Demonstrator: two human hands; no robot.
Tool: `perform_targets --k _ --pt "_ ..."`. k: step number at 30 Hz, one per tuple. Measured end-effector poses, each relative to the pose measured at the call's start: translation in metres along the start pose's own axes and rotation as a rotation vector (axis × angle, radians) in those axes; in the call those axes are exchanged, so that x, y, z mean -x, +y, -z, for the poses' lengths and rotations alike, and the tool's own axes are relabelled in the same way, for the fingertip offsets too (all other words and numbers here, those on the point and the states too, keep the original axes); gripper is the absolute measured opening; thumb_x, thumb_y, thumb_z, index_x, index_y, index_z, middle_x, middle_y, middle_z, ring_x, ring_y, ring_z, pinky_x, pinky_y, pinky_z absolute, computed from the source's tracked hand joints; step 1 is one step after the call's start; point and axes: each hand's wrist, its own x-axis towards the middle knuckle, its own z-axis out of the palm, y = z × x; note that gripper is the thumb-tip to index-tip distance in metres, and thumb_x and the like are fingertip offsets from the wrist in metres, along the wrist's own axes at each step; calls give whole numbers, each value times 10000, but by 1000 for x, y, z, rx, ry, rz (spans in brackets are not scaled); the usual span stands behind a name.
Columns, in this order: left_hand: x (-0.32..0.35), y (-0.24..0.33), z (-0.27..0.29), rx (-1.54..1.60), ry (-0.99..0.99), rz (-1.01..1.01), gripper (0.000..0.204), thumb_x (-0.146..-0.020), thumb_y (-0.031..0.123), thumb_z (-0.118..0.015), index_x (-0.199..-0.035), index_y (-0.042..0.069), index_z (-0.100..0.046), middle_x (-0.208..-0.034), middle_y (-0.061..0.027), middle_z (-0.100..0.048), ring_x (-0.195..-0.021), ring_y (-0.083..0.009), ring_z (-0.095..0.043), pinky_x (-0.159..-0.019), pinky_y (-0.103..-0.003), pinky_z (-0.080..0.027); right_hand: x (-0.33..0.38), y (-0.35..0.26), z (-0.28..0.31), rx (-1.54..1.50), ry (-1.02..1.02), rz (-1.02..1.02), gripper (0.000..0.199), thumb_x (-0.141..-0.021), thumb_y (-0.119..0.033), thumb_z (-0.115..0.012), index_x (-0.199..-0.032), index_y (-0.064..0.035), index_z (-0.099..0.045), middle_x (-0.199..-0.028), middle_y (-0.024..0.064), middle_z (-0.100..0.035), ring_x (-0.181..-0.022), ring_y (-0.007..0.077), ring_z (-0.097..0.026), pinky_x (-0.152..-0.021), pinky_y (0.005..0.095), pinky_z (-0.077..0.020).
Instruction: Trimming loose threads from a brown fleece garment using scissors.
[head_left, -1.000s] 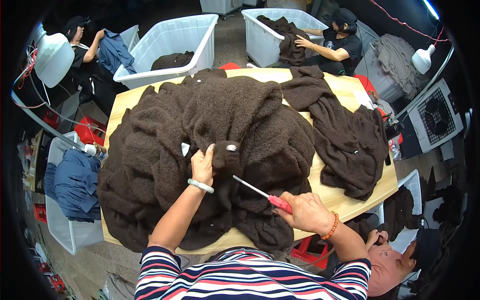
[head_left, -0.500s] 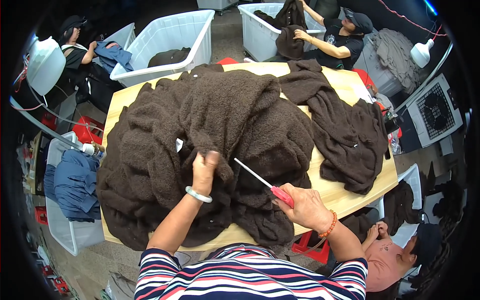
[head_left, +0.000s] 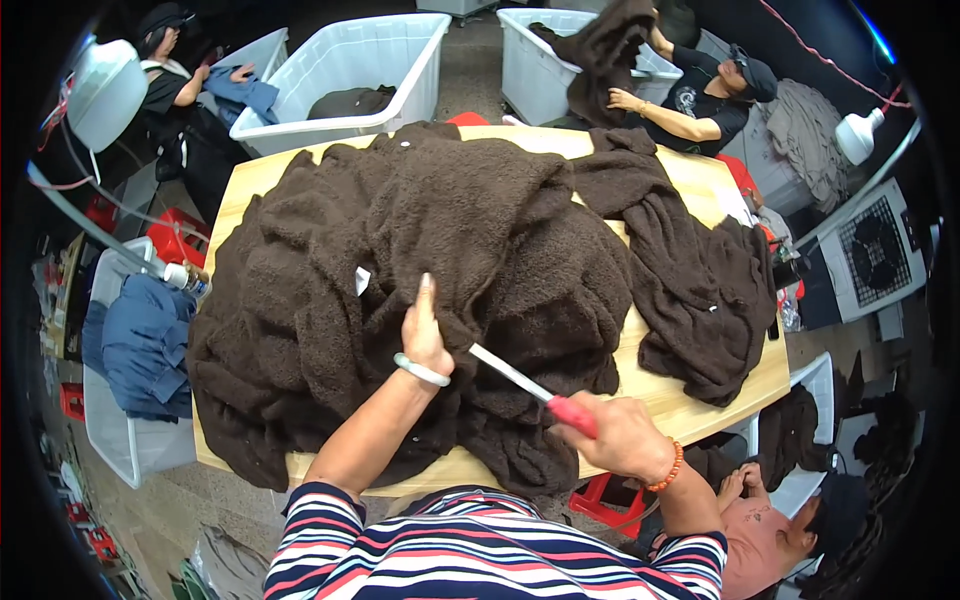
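Note:
A large heap of dark brown fleece garments [head_left: 290, 270] covers most of the wooden table [head_left: 765, 385] in front of me. My left hand [head_left: 425, 335], with a pale bangle at its wrist, grips a narrow fold of the fleece. Its thumb points up over the cloth, and the other fingers are mostly hidden. My right hand [head_left: 625, 435], wearing an orange bead bracelet, is wrapped round the red handle of a screwdriver [head_left: 515, 376]. The silver shaft points up and left, its far end meeting the fleece beside my left hand. A small white tag [head_left: 362, 281] shows on the heap.
Another brown garment [head_left: 690, 270] lies on the table's right side. White bins [head_left: 345, 60] stand beyond the table; a left bin [head_left: 110, 400] holds blue clothing [head_left: 150, 340]. Lamps [head_left: 105, 90] flank the table. Three people work nearby, one at lower right [head_left: 765, 540]. A red stool [head_left: 605, 500] sits below.
My left hand has shifted slightly right, its thumb now pointing up. The screwdriver's far end has come down to the fleece beside it. The far-right person has lifted a brown garment higher.

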Motion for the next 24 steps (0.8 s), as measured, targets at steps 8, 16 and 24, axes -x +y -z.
perform_targets --k 8,16,24 --pt "17 -32 -26 -163 -81 -149 312 -1002 271 -533 -1155 3 -579 -1025 -70 -643 -880 -192 -621 -756 -336 -521 24 13 24 64 68 -69 264 -845 -273 -727 -1010 -86 -642 -691 156 -647 -655 352 -660 -586 397 -518" --pt "12 -26 -17 -40 -210 -237 357 -1019 219 -494 -1258 -44 -529 -1210 -90 -608 -1056 -197 -598 -913 -336 -489 19 29 10 -27 31 10 261 -879 -321 -668 -1017 -110 -605 -691 142 -646 -681 361 -651 -603 446 -502" --pt "11 35 -75 -648 -163 -1111 242 -923 2 -560 -1164 -12 -553 -1053 -93 -631 -901 -210 -595 -862 -333 -486 25 42 22 -72 240 -38 252 -855 -240 -709 -1030 -78 -629 -741 158 -662 -690 360 -658 -614 414 -520"
